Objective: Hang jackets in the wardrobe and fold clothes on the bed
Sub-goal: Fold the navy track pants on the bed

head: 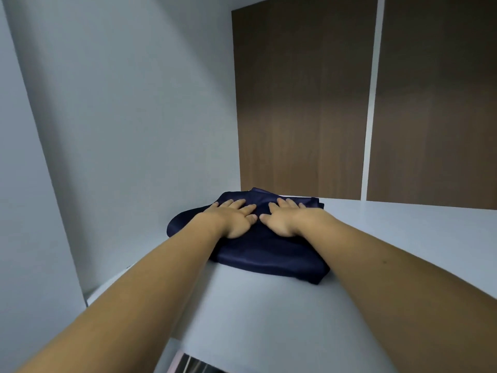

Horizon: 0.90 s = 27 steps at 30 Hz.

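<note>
Flat on the shelf [390,232], folded navy garment [266,259] under 2 hands: left hand [232,218], right hand [286,218].

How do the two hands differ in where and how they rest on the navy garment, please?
The left hand lies on the garment's left part, beside its rounded bulge; the right hand lies nearer its squarer right side. The left hand's fingers angle right; the right hand's angle left, so the thumbs nearly meet. Both press flat, fingers straight, on the white shelf.

The folded garment [258,254] is a plain dark navy with a faint sheen — the shelf [403,238] under it pale grey-white, the side wall [121,103] likewise, the back panel [301,103] wood-grain brown.
</note>
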Motion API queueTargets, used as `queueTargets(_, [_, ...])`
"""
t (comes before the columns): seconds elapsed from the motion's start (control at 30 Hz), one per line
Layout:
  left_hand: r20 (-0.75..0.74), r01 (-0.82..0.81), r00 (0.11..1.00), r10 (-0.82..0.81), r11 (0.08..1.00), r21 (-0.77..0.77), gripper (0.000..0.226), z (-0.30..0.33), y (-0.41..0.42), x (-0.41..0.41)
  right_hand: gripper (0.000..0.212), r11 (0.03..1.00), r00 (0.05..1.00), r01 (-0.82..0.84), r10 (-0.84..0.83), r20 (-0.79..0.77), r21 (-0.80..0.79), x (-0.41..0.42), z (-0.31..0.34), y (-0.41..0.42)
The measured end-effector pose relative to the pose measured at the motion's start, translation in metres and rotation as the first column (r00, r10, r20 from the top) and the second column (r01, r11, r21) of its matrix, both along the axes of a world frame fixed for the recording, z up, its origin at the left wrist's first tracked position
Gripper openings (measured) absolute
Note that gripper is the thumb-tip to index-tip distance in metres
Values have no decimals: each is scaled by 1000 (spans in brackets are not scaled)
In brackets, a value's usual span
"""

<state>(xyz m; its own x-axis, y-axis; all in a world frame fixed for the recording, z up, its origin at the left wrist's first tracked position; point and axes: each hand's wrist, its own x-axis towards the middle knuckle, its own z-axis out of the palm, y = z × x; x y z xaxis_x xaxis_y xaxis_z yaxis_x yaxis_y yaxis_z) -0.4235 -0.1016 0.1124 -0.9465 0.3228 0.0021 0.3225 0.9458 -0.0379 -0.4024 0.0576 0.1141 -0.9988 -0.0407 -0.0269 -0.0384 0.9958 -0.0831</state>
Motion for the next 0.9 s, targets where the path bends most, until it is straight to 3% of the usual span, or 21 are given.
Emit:
queueTargets(0.17, [11, -4, 1000, 3, 999, 37, 55, -1, 1, -37, 64, 998, 1000, 4, -5, -23, -70, -37, -8, 10])
queueTargets(0.53, [29, -12, 1000, 11, 999, 31, 55, 2, 30, -106, 64, 997, 999, 27, -29, -32, -68, -108, -10, 33])
queueTargets(0.9, [15, -12, 1000, 12, 1000, 11, 55, -2, 31, -125, 64, 999, 999, -3, 1, -40, -52, -119, -12, 35])
